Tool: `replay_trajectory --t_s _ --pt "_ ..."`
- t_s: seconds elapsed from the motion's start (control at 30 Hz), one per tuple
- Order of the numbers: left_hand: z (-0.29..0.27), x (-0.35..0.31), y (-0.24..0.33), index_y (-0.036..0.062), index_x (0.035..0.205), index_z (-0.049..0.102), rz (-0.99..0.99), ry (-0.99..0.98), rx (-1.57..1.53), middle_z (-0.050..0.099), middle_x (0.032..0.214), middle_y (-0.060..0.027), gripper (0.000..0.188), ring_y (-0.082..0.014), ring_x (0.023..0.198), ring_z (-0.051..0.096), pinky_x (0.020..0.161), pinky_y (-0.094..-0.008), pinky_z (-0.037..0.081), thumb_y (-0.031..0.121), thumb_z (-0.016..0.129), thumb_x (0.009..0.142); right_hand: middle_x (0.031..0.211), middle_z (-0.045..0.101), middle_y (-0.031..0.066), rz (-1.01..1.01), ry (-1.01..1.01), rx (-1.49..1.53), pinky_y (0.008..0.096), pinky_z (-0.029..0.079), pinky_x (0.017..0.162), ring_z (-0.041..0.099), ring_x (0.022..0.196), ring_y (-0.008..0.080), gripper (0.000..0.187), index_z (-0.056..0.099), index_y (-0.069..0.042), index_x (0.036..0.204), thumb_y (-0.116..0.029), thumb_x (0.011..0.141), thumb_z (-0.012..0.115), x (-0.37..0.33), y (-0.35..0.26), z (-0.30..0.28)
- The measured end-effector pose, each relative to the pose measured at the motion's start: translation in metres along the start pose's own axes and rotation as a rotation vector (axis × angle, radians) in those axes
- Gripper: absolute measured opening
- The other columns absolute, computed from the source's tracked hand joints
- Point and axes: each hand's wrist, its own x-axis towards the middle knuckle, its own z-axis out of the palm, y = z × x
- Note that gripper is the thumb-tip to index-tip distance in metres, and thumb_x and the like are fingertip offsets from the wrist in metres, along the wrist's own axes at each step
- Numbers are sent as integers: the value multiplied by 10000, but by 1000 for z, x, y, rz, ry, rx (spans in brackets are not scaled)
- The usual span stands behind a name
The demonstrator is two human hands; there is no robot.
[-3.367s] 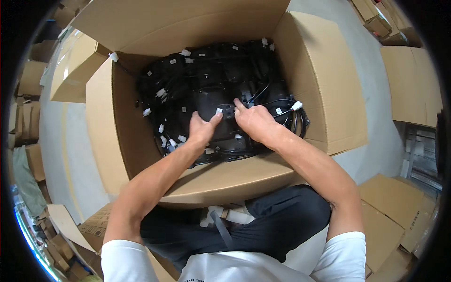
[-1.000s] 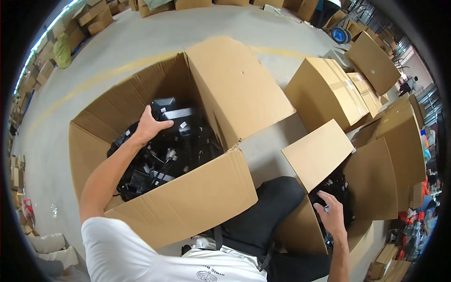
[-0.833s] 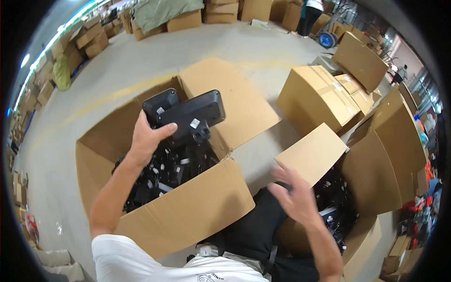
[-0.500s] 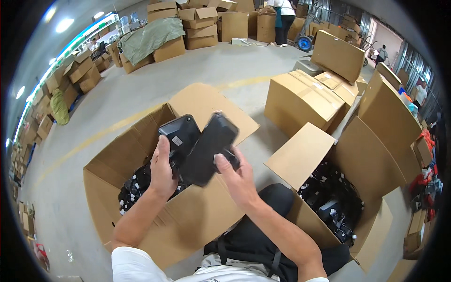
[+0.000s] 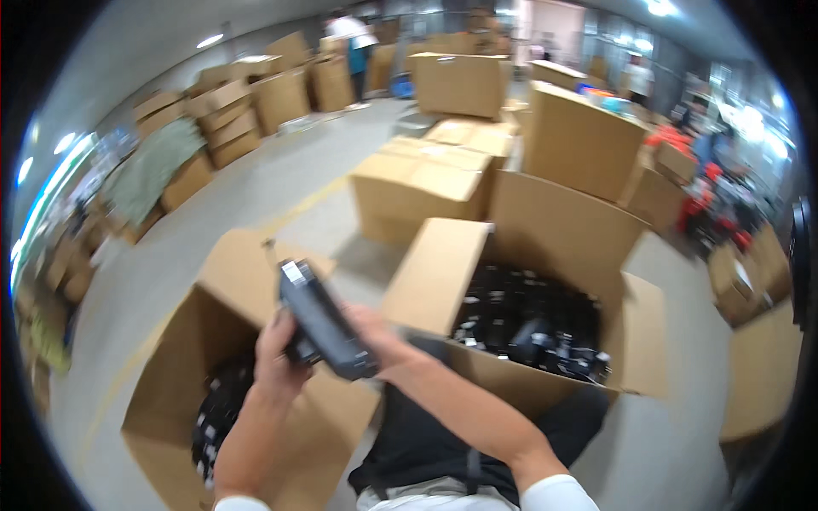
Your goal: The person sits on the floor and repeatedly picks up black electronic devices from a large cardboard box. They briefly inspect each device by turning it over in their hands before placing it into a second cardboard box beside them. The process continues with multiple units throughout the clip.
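Holding a long black unit [image 5: 324, 311] between both hands, at 8 o'clock of the view, raised just above the near part of the left carton. Gripping with the left hand [image 5: 279, 362] along the unit's 8 o'clock side, thumb pointing up. Closing on the opposite side, toward 3 o'clock, with the right hand [image 5: 379, 336], its fingers partly hidden behind the unit and smeared by motion. Tilting lengthwise from 11 o'clock down to 5 o'clock, with a white patch [image 5: 294, 271] at the upper end. Showing a darker part at the side by the left hand; cannot tell whether separate or joined.

Standing open below, toward 8 o'clock: the left carton [image 5: 170, 375], holding black parts [image 5: 223, 413] with small white pieces among them. Standing open at 4 o'clock: the right carton [image 5: 511, 372], nearly filled with similar black pieces [image 5: 528, 311], with one flap [image 5: 434, 277] folded out toward 9 o'clock and another [image 5: 643, 332] toward 3 o'clock. Resting on the floor near 12 o'clock: taped cartons [image 5: 426, 179]. Lying over boxes at 10 o'clock: a grey-green sheet [image 5: 158, 166]. Bending beside stacked boxes between 11 and 12 o'clock: a person in a white top [image 5: 351, 34], blurred.
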Motion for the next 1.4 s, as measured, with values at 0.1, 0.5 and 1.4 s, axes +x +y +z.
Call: replay_trajectory --t_s 0.1,0.5,1.4 --pt "2 13 -10 63 1393 529 6 -171 -128 650 1246 -88 469 -219 1131 643 971 -417 547 358 586 1034 1001 684 61 -134 122 -279 276 548 708 643 839 98 453 638 -36 1195 -458 1057 550 7 15 -24" --pt "45 23 -17 56 1381 537 130 -70 -193 627 1297 -112 382 -235 1193 614 1015 -392 510 244 571 1050 1225 634 138 -635 611 -795 320 508 967 616 1120 172 639 490 7 1404 -248 908 803 -80 1 9" --pt "162 34 -37 -37 1391 549 704 -384 802 681 1122 -100 567 -145 1012 630 905 -297 517 255 751 947 1019 590 10 -853 825 -204 242 426 876 519 926 102 403 631 -8 1156 -384 1061 524 -124 -57 -68"
